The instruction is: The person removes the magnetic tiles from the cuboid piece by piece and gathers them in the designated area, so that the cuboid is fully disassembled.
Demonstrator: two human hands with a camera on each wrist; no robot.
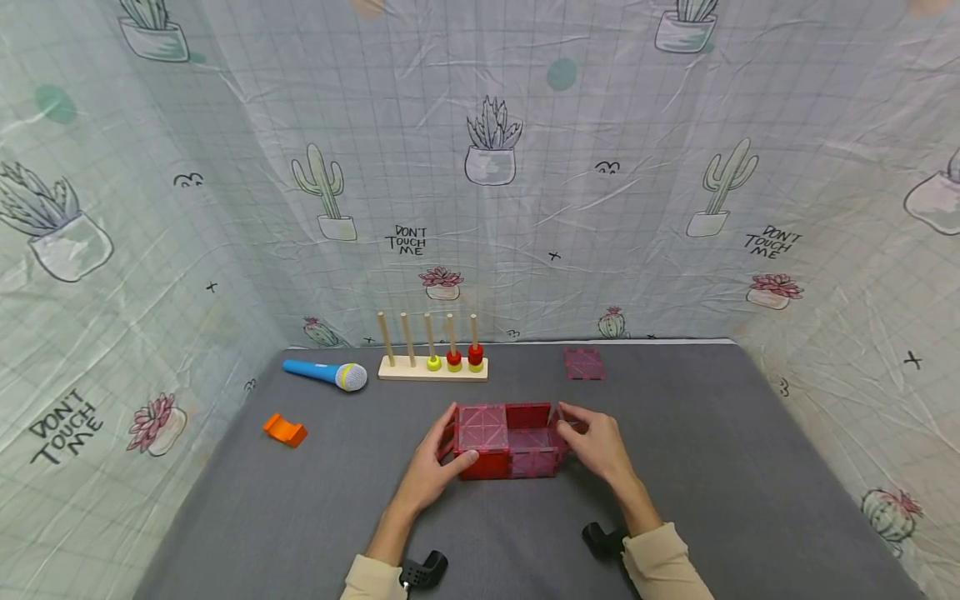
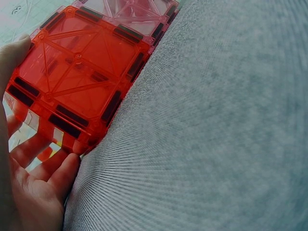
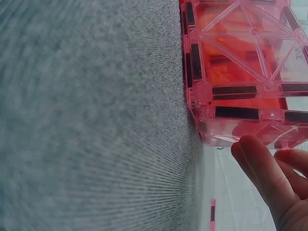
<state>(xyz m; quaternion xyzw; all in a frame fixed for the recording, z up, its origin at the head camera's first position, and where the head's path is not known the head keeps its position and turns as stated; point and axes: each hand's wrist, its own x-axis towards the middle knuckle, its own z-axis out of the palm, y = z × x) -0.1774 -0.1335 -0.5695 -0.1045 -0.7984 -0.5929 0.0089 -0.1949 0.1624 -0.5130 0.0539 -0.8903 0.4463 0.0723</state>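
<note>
Spreading beneath everything, the dark grey desk (image 1: 750, 517) had a finely woven texture; wrinkled pale fabric walls (image 1: 540, 208), printed with a grid and potted cacti, enclosed it. Near its middle stood a rectangular box of translucent red and pink plastic tiles (image 1: 487, 464), diagonally ribbed, its left half covered, its right half open-topped. The left hand (image 1: 427, 477) gripped the left end between thumb and fingers; the right hand (image 1: 596, 437) touched the right end with bent fingers, though I cannot tell whether it pinched a panel. Beyond lay a flat pink square tile (image 1: 584, 364), a pale wooden five-peg stand with red and yellow rings (image 1: 433, 375), a blue microphone with a mesh head (image 1: 322, 373) and an orange curved block (image 1: 286, 431).
</note>
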